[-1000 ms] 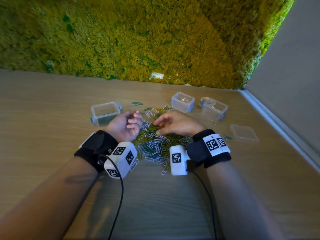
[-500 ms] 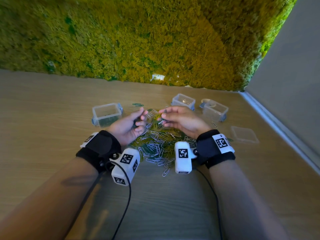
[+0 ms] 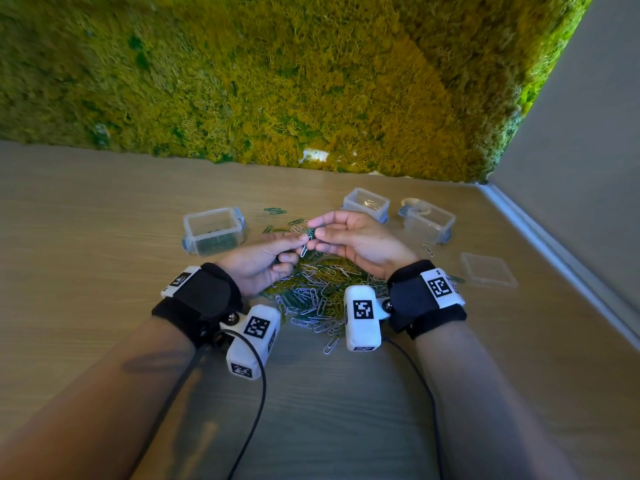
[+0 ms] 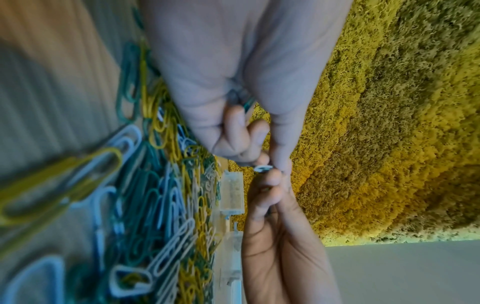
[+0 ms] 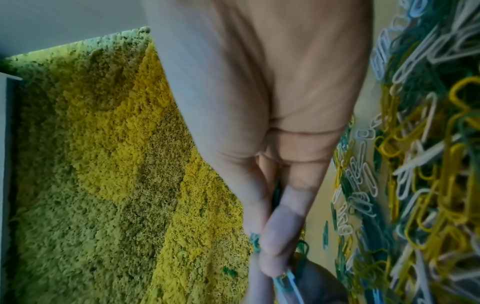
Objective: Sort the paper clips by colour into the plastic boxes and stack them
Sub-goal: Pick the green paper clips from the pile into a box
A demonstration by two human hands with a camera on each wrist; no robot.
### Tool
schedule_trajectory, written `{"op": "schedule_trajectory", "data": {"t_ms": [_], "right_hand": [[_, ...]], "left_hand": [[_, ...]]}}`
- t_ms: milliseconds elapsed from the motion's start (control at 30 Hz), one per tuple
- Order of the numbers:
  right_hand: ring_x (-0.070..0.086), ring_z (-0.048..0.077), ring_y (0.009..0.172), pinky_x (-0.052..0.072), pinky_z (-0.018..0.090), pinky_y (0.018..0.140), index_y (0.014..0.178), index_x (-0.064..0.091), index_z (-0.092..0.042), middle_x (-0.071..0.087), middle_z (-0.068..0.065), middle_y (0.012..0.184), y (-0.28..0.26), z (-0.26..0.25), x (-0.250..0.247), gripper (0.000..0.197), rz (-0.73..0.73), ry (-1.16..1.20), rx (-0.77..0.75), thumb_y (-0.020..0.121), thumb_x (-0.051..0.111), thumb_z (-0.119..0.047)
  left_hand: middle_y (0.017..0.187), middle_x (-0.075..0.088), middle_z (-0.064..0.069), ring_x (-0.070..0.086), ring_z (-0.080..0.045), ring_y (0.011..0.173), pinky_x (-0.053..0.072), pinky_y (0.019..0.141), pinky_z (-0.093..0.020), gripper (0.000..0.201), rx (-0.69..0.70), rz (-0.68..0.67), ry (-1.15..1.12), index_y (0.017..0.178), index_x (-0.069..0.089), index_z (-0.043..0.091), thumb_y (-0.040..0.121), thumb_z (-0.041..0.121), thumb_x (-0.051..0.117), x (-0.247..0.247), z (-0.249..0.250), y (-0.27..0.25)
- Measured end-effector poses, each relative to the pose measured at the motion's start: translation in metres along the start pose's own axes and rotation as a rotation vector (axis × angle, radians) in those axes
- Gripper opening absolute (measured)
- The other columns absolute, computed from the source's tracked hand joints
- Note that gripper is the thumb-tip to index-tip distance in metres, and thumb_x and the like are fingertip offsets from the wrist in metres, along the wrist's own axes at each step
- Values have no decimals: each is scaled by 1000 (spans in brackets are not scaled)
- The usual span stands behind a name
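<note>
Both hands have lifted off the heap and met above it: the left hand [image 3: 266, 261] and right hand [image 3: 360, 240] now pinch green paper clips [image 3: 309, 236] between their fingertips, seemingly pulling tangled ones apart before boxing. Below, the pile [image 3: 322, 289] of thin looped wire clips, green, yellow and white, stays largely unsorted on the wood-grain table [image 3: 104, 209]. The clear plastic box [image 3: 214, 230] holding green clips waits just left.

A light wood-grain tabletop [image 3: 104, 209] fills the lower half of the head view. Along its far edge, toward 12 o'clock, stands a wall of yellow-green moss [image 3: 277, 81]. At 2 o'clock a plain grey wall [image 3: 588, 133] meets the moss at a corner, with a pale strip [image 3: 554, 244] along its base.
</note>
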State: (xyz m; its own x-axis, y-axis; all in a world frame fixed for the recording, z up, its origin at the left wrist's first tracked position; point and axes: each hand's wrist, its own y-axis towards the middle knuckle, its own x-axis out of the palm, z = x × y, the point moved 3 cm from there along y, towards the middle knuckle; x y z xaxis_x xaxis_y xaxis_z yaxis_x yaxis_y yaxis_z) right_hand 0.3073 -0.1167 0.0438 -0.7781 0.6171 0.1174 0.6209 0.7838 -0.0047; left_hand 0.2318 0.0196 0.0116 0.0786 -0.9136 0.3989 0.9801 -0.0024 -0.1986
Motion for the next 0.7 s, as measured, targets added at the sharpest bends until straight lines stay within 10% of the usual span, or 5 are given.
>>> {"op": "schedule_trajectory", "data": {"t_ms": [400,600,700], "right_hand": [[49,7,58,43,13,47,106,60,-1,58,3,79,-1,-3,-20,19,210,99,103,95,53,-14],[64,17,91,54,26,78,114,60,-5,66,6,100,4,-4,4,23,36,-149,-4,98,45,-6],[64,19,107,54,33,86,115,63,-16,70,2,111,1,-7,13,22,-18,-410,11,97,51,-20]], "left_hand": [[70,56,0,44,-2,49,36,39,-10,20,-44,40,-175,90,56,6,97,21,44,-7,1,1],[123,57,-29,61,-33,111,54,89,-33,49,-229,-112,-394,129,49,-2,101,34,30,1,-2,-5],[104,64,-32,69,-33,88,58,74,-29,34,-211,-42,-505,118,53,-2,101,19,33,3,0,-4]]}}
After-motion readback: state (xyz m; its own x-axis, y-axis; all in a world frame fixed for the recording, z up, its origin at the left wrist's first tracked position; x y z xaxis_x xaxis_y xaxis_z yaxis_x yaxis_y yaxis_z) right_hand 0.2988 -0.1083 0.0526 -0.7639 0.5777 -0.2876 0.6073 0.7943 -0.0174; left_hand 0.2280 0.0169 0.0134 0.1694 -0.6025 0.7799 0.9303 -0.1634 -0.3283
